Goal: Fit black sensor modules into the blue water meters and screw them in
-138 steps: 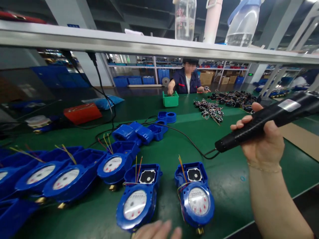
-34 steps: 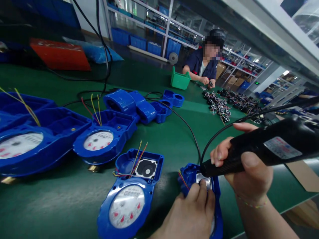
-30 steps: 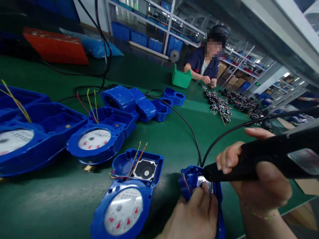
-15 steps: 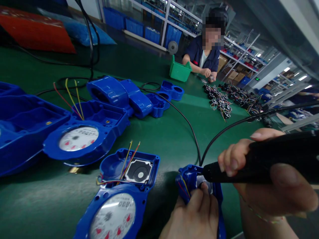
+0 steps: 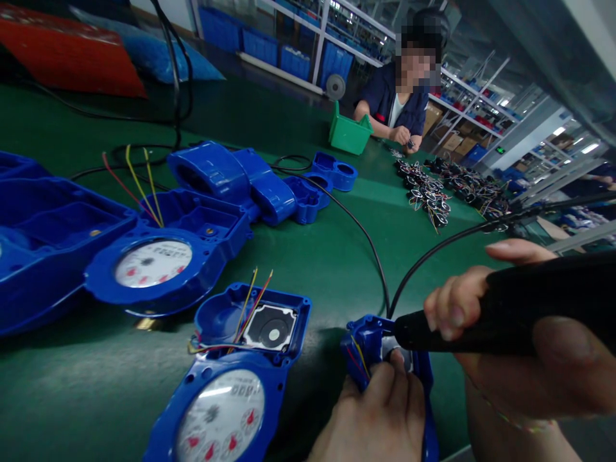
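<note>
A green-topped workbench (image 5: 308,263) filled most of the field. On its far side sat a co-worker (image 5: 416,112) in a dark, short-sleeved top, both hands drawn close together around a small dark piece. An orange-red panel (image 5: 62,54) lay at upper left, just beside a blue plastic bag (image 5: 158,58). Blue water meters stood in a loose line: a leftmost meter (image 5: 43,263) cut by the frame, a second meter (image 5: 108,282) with upright wires and a brass fitting, a third meter (image 5: 226,362) with a white-cornered black module seated in its compartment, and, at lower centre-right, the nearest meter (image 5: 368,340), largely covered by a hand. The right hand (image 5: 534,382) was wrapped around a black power tool (image 5: 443,333), whose narrow end overlapped the meter's edge in this view; contact could not be determined. The left hand (image 5: 375,417) reached into the meter's compartment, fingers side by side against a silvery module (image 5: 389,346); whether they pinched it could not be told. A green bin (image 5: 351,135) stood before the co-worker, near heaped wired black modules (image 5: 426,196). Thin red and yellow wires (image 5: 359,353) rose beside the left hand.
</note>
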{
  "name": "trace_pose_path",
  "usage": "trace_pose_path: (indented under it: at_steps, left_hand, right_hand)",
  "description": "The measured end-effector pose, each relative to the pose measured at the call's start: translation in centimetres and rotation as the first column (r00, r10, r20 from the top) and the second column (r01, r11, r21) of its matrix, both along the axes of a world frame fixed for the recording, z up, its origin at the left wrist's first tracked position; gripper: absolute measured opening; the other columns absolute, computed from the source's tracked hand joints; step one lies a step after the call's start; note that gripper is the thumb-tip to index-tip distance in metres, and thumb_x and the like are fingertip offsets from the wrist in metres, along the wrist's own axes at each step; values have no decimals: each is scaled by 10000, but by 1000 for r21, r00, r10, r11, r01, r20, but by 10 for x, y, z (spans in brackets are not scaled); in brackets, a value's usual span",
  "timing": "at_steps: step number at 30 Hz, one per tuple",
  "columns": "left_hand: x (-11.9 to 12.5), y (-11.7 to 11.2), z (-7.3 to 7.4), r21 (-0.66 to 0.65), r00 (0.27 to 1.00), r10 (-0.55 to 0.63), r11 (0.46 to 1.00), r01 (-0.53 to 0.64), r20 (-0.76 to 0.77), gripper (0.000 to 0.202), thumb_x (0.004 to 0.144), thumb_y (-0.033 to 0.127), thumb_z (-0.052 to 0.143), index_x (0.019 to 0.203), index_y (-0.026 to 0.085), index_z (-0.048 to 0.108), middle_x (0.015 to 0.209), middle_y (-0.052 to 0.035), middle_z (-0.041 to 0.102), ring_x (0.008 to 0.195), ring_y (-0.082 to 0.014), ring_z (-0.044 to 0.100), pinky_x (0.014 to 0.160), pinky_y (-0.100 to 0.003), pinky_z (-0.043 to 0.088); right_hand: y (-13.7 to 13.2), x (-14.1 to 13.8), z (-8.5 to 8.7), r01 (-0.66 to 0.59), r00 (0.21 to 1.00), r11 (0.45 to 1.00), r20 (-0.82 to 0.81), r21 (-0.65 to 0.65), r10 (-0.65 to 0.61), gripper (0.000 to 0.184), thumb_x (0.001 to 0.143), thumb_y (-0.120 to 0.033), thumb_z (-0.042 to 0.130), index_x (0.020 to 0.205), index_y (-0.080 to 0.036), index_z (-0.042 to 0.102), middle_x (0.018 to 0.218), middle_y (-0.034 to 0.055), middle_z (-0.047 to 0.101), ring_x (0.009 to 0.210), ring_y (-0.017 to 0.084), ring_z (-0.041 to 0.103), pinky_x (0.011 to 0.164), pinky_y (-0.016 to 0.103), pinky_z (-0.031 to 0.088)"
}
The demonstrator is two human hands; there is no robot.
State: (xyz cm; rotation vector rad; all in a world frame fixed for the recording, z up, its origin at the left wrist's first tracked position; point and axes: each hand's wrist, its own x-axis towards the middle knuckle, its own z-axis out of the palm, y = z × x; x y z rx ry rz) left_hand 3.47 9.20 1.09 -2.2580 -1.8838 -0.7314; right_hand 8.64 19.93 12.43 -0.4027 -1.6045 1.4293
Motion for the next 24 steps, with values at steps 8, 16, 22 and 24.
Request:
trace_pose_path:
  at_steps: [8, 16, 22, 24]
  left_hand:
    - [0, -1, 0, -10, 1000, -8, 1000, 8, -5, 314, 908, 239, 347, 1055, 151, 610, 1112, -131, 625, 808, -199, 546, 508, -290, 450]
    - [-1, -1, 2, -5, 1000, 1, 1000, -1, -8, 297, 907, 241, 367, 1070, 153, 600, 1113, -121, 620, 811, -189, 548, 513, -280, 461]
    - [1, -3, 1, -35, 1000, -27, 999, 26, -15, 330, 916, 271, 364, 1116, 139, 590, 1150, -132, 610, 827, -200, 537, 553, -297, 463]
    - [0, -3, 1, -30, 999, -32, 999, 32, -10, 339, 918, 271, 355, 1118, 132, 591, 1148, -135, 611, 831, -204, 536, 539, -294, 456]
  right_hand:
    - [2, 0, -3, 9, 1000, 999, -11, 37, -9, 389, 709, -512, 714, 915, -231, 541, 574, -29, 565, 437, 144, 502, 436, 305, 443]
    - [3, 2, -3, -33, 999, 998, 9, 62, 32, 411, 724, -515, 703, 938, -207, 534, 579, -17, 569, 454, 148, 517, 453, 308, 458]
    - [3, 3, -2, -55, 998, 996, 24, 76, 53, 428, 732, -519, 697, 973, -205, 533, 596, -10, 581, 454, 152, 523, 457, 314, 459]
    - [3, 3, -2, -57, 998, 996, 24, 71, 56, 441, 728, -516, 700, 995, -210, 528, 604, -5, 585, 461, 162, 530, 465, 326, 461]
